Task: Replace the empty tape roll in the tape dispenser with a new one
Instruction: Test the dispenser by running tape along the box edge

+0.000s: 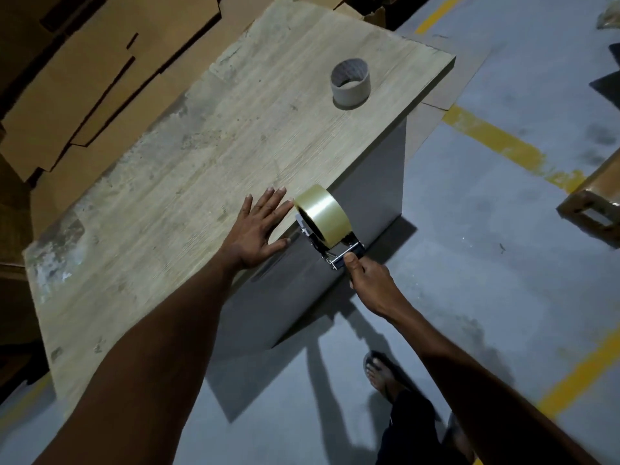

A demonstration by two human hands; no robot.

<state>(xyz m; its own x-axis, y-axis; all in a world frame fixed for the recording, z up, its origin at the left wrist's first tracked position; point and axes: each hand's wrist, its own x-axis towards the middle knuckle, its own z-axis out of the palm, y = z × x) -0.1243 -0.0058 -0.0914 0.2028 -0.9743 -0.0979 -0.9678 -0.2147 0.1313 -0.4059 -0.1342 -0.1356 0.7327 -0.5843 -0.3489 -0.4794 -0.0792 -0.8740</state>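
Observation:
A full roll of clear yellowish tape (323,214) sits in the metal tape dispenser (335,253) at the table's right edge. My right hand (367,285) grips the dispenser's handle from below and right. My left hand (260,229) lies flat on the wooden tabletop (188,182), fingers spread, its fingertips right next to the roll. The empty cardboard core (351,83) stands on end near the table's far right corner, apart from both hands.
Flattened cardboard sheets (84,78) pile up to the left and behind the table. To the right is grey concrete floor (486,229) with yellow lines and a cardboard box (593,203). My sandalled foot (380,374) stands by the table's grey side panel.

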